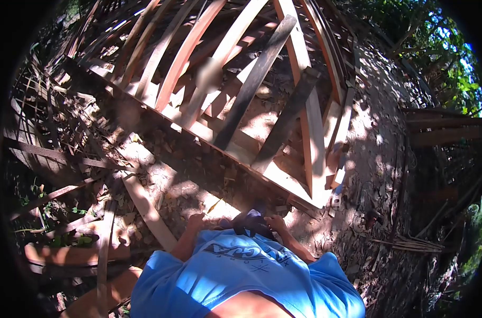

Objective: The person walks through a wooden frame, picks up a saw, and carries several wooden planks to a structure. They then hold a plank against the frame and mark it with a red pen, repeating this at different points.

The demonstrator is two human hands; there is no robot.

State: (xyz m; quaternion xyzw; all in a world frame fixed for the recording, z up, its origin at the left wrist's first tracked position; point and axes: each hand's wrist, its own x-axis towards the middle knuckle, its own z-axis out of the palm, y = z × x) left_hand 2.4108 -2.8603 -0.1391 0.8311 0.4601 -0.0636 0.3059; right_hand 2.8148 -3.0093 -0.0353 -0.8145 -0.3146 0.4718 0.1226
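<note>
My left hand (195, 219) hangs low in front of the blue shirt (246, 273), over leaf-strewn ground. On the other side of my body, my right hand (275, 223) is beside dark clothing (251, 222) at my waist or legs. Both hands are small and partly shaded, so how their fingers are held does not show clearly, and I see no tool in either. Ahead stands a wooden frame (196, 137) with a long edge beam and several slanting timbers. A dark, weathered board (255, 82) and a shorter dark board (287, 121) lean across it, apart from my hands.
A loose plank (148, 212) lies on the ground left of me, among thinner sticks and scraps. Stacked timbers (450, 130) are at the right, near green foliage (453, 58). Dry leaves and wood chips (373, 153) cover the ground in patchy sunlight.
</note>
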